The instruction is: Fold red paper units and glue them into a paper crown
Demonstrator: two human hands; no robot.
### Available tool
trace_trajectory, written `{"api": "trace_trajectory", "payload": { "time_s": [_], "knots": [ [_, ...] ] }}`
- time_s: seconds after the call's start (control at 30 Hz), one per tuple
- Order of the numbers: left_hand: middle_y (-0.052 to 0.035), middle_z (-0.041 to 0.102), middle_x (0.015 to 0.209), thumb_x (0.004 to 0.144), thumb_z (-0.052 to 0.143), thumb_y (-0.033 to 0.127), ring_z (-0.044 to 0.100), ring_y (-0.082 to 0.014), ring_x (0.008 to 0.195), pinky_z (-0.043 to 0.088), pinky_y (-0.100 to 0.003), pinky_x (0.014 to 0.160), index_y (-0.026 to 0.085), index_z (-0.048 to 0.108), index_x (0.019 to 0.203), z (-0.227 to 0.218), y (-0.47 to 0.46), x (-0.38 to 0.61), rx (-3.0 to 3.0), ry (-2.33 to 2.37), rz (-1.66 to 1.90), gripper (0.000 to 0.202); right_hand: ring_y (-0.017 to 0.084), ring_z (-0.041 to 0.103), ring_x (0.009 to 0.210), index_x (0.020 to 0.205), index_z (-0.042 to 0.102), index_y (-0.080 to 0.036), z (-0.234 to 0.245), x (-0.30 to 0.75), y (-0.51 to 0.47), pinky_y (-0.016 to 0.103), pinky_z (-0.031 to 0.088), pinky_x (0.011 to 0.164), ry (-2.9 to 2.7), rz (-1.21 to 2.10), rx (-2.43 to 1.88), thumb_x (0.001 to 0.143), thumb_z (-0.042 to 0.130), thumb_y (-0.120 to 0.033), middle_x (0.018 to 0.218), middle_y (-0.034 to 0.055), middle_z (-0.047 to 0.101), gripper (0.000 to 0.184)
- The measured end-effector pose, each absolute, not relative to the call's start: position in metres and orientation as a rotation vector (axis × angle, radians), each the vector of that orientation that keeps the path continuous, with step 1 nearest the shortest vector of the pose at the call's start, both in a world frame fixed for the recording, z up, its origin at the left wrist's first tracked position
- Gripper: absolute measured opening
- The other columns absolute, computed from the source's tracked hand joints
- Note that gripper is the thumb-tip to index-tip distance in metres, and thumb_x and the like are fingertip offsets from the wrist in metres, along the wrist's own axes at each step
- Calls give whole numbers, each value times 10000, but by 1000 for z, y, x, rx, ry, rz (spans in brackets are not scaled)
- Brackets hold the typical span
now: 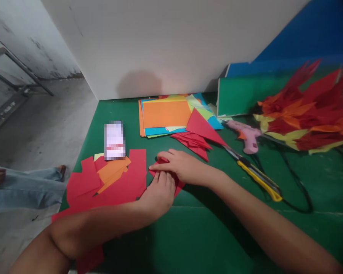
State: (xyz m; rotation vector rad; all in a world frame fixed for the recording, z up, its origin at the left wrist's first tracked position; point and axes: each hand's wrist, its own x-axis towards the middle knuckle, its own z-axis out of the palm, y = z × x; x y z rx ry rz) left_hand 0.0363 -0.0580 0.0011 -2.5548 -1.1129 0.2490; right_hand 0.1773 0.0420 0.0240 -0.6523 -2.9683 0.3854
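Observation:
Both my hands press on a small piece of red paper (179,185) lying on the green table (205,236). My left hand (159,192) has its fingers curled down onto the paper's near edge. My right hand (179,166) lies over the paper's far side with fingers pinching its left corner. Most of the paper is hidden under the hands. Loose red and orange paper sheets (114,179) lie just left of my hands. A pile of folded red triangles (197,139) sits just beyond my right hand.
A stack of coloured sheets (165,114) lies at the back, a phone (114,140) to its left. A yellow utility knife (258,177), a pink glue gun (247,136) with black cord and a red-orange paper flower (308,114) are on the right. Another person's legs (23,186) are at left.

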Motion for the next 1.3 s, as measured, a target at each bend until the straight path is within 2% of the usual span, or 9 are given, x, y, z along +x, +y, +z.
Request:
{"api": "trace_trajectory", "payload": {
  "time_s": [0.2,0.37,0.53,0.67,0.77,0.8,0.87,1.03,1.3],
  "knots": [
    [-224,571,1276,898,381,125,546,-327,1194,464,-467,999,-6,533,1265,0,-59,36,-2589,-1219,159,418,210,502,917,1286,558,-313,22,177,36,353,455,765,-2913,382,-722,846,476,-49,1166,87,563,520],
    [-222,565,1287,909,354,109,547,-300,1202,474,-395,992,-14,503,1287,0,-56,33,-2625,-1214,145,424,214,496,923,1258,575,-257,12,179,29,374,454,798,-2794,389,-821,878,462,-89,1167,92,573,429],
    [-204,535,1320,909,330,86,509,-279,1238,451,-391,1008,4,472,1304,5,-47,28,-2736,-1168,97,428,212,510,950,1178,607,-225,2,182,24,389,464,830,-2592,509,-906,880,436,-88,1145,97,580,370],
    [-124,618,1162,903,315,28,563,-209,1117,487,-338,931,86,556,1177,20,-35,12,-2909,-1193,-148,370,211,505,910,1139,621,-198,-3,183,22,394,467,804,-2532,526,-910,855,423,-72,1151,117,580,369],
    [-76,634,1030,952,327,117,595,-170,889,518,-285,738,146,599,1034,32,-27,-10,-2931,-1457,-219,285,215,504,924,1139,624,-192,-2,183,22,391,459,807,-2554,526,-909,871,395,-81,1152,126,581,369],
    [-79,632,981,950,332,113,586,-174,839,508,-295,712,140,608,999,35,-25,-18,-2910,-1502,-173,282,216,504,930,1136,627,-194,-2,182,22,390,457,808,-2560,524,-920,875,386,-79,1151,126,582,374],
    [-68,624,880,952,362,140,575,-178,803,493,-312,720,141,624,914,38,-20,-31,-2887,-1585,-155,265,216,506,930,1129,631,-198,0,182,22,386,454,809,-2566,514,-943,876,376,-73,1146,124,584,381],
    [-37,612,837,968,352,190,570,-144,738,472,-274,676,149,619,892,35,-13,-42,-2927,-1760,-269,281,221,511,924,1130,630,-195,1,180,22,382,446,814,-2581,458,-950,869,391,-66,1130,125,582,377],
    [-59,589,823,963,336,165,554,-161,767,463,-293,696,143,603,899,22,-13,-42,-2960,-1480,-197,275,225,503,917,1130,624,-197,2,179,21,384,447,814,-2585,453,-965,861,377,-55,1140,118,582,391]
  ]
}}
